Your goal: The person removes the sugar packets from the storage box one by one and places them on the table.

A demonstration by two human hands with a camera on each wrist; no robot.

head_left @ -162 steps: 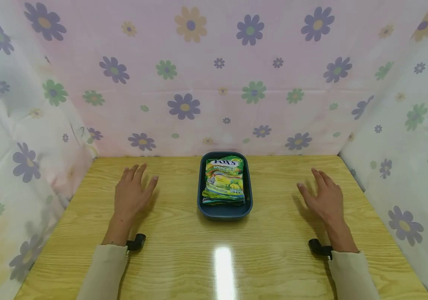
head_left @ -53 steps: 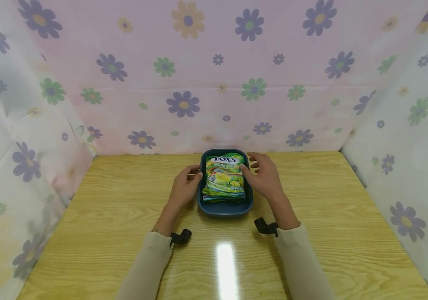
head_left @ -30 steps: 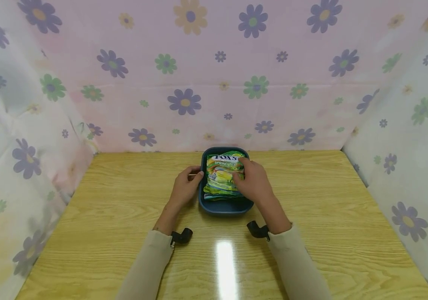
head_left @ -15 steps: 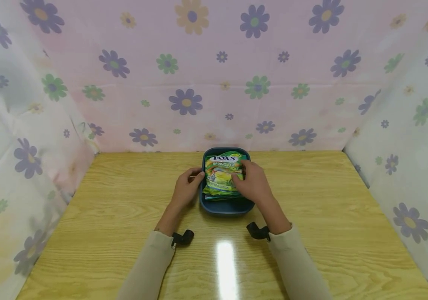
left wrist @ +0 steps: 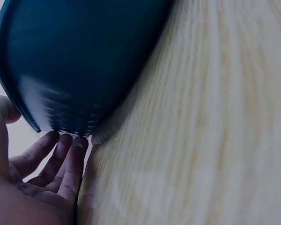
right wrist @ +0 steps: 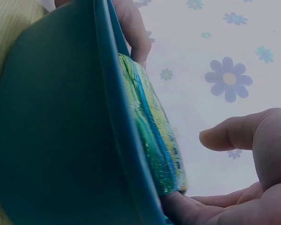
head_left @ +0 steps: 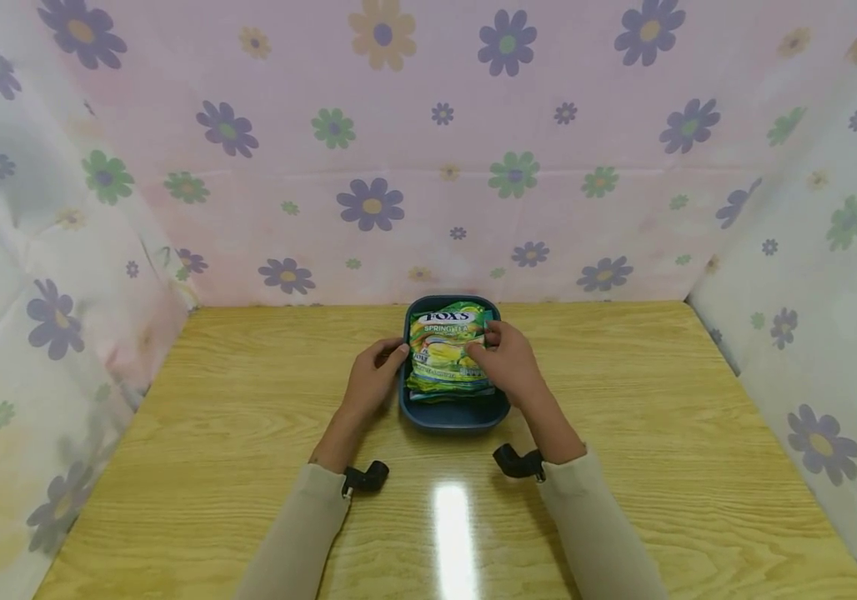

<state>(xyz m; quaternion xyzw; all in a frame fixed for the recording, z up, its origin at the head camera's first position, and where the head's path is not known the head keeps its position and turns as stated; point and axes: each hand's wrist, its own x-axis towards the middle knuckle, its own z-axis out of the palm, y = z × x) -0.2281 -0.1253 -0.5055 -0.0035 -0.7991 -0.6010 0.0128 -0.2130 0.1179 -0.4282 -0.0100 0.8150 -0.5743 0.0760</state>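
Note:
A dark blue tray (head_left: pixel 454 417) stands at the far middle of the table, holding a stack of green and yellow candy bags. The top candy bag (head_left: pixel 443 354) reads "FOX'S SPRING TEA". My left hand (head_left: pixel 370 375) holds the tray's left side, its thumb at the rim and its fingertips (left wrist: pixel 78 143) against the outer wall. On the other side, my right hand (head_left: pixel 511 360) reaches over the right rim. In the right wrist view its fingers are at the edge of the bag stack (right wrist: pixel 154 136), while its thumb is held above, apart from the bags.
The wood-grain table (head_left: pixel 248 400) ends at a flowered cloth backdrop (head_left: pixel 286 208) just behind the tray. Similar cloth hangs on the left and right. A black wrist mount (head_left: pixel 366 477) sits on the left wrist, another black mount (head_left: pixel 517 461) on the right.
Both hands have come in from the sides to the tray. My right hand has reached over the rim to the bags and shifted slightly; the top bag has moved a little left.

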